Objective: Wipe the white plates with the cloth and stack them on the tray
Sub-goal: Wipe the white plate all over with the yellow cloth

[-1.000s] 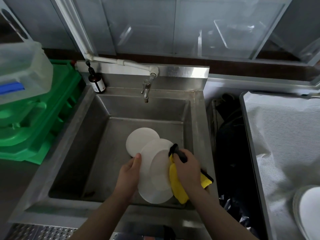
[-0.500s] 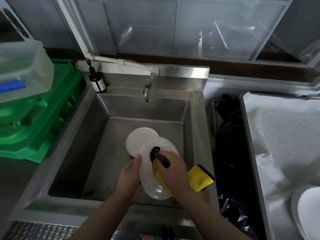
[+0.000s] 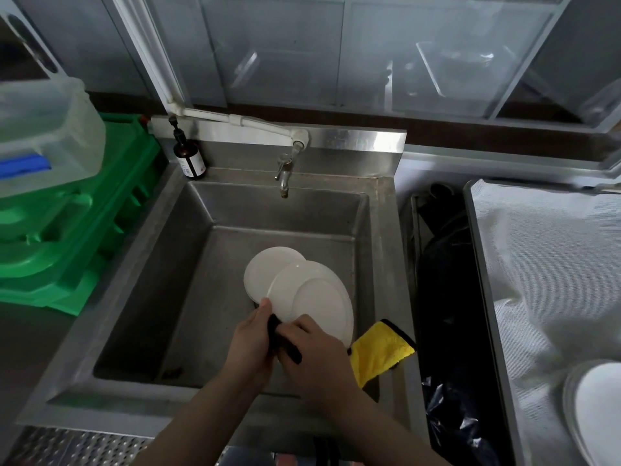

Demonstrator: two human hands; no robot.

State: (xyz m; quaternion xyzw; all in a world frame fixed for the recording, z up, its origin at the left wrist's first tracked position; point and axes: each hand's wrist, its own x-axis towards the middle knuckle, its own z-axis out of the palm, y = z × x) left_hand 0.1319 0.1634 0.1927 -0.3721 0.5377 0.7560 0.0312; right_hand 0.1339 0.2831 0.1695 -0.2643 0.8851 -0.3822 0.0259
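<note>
The task looks to be in its middle part. At the right near corner, white plates (image 3: 596, 405) lie stacked on the tray (image 3: 484, 264), which is lined with a pale sheet, so some wiping seems done already; how many plates are there I cannot tell, because the frame cuts them. The wiping of the present plate (image 3: 312, 297) is under way, and one more plate (image 3: 265, 272) waits behind it, so at least two are left to finish and stack.

The plate in work is held tilted above the sink (image 3: 141, 264), near its right wall. The left hand (image 3: 250, 344) holds it at the near left rim, with the thumb lying on the upper face. The right hand (image 3: 316, 358) has its grip closed around the cloth (image 3: 379, 354): the dark edge of the cloth is pinched between the fingers against the near rim of the plate, while the yellow part hangs out to the right of the hand.

As for the containers, the sink holds the waiting plate, which lies on its bottom, partly hidden by the plate in work; no water is visible in it. A tap (image 3: 284, 173) stands above the far wall, and a brown bottle (image 3: 190, 159) stands on the far left corner of the sink. Between sink and tray there is a bin with a black bag (image 3: 450, 331); its contents are too dark to tell. On the left, green crates (image 3: 84, 223) are stacked, with a clear tub (image 3: 43, 129) on top.
</note>
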